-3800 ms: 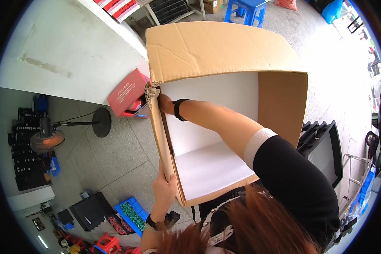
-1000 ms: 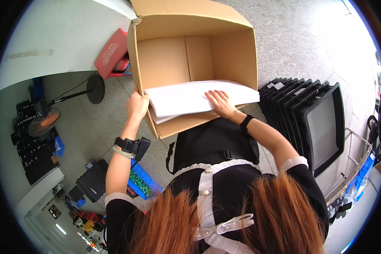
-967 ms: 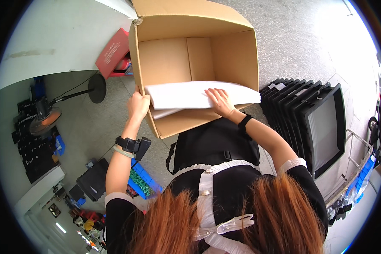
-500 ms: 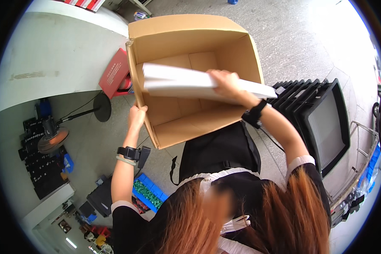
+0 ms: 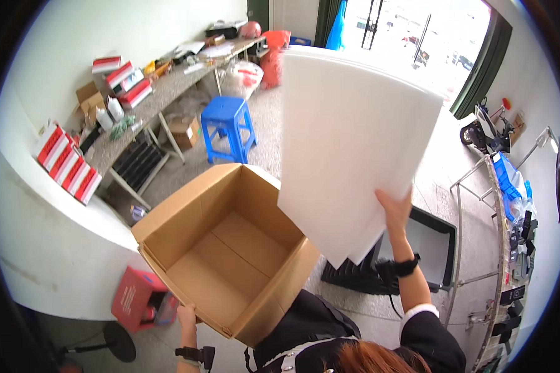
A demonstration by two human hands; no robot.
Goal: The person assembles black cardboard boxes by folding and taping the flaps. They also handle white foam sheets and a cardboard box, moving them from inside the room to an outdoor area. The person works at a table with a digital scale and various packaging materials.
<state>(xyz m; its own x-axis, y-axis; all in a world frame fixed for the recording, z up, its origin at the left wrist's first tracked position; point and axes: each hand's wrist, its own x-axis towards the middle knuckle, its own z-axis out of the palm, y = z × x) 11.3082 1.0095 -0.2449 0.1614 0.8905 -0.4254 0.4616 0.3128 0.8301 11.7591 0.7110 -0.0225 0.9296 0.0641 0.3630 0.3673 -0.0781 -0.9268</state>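
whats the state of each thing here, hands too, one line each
cardboard box, open, inner bottom showing
white sheets, layered, held up outside the box
left hand, closed on the box's edge
right hand, gripping the sheets' lower right edge
black trays, nested together, partly hidden behind the sheets
blue stool, upright on the floor
red box, lid open
doorway, open, brightly lit

Right hand [image 5: 397, 211]: most fingers hidden behind white sheets [image 5: 354, 143] | Black trays [image 5: 361, 278], stacked: partly hidden, same sheets | Left forearm [image 5: 188, 339]: cut off, lower edge | Fan [image 5: 119, 342]: partly cut off, lower-left rim | Small dark items [image 5: 521, 264], far right: too small to tell
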